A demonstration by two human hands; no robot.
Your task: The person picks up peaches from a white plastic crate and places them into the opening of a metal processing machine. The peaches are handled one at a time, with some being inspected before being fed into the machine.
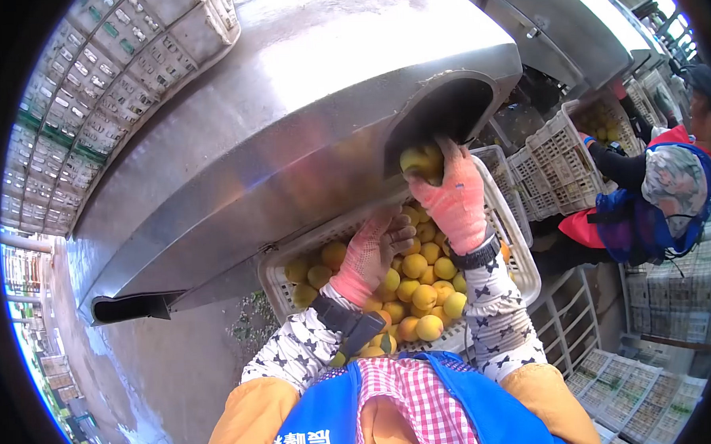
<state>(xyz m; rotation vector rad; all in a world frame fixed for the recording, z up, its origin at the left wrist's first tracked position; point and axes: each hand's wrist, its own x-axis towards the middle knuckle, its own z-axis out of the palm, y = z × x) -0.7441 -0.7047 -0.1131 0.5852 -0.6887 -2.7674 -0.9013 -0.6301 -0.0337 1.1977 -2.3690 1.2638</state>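
My right hand (455, 195), in a pink glove, grips a round yellow-green fruit (422, 163), perhaps a peach, at the mouth of a metal chute (439, 99). Thumb and fingers lie round the fruit's right side. My left hand (370, 251), gloved alike, is over a white plastic crate (525, 282) with its fingers apart and no fruit visible in it. Many yellow-orange fruits (425, 297) fill the crate beneath both hands. The forearms partly hide the crate.
A large metal machine housing (288, 138) curves above the crate. Another white crate (555, 158) stands to the right, near a co-worker (671, 176). Stacked crates (111, 82) rise at upper left. A metal rail frame (570, 316) stands at lower right.
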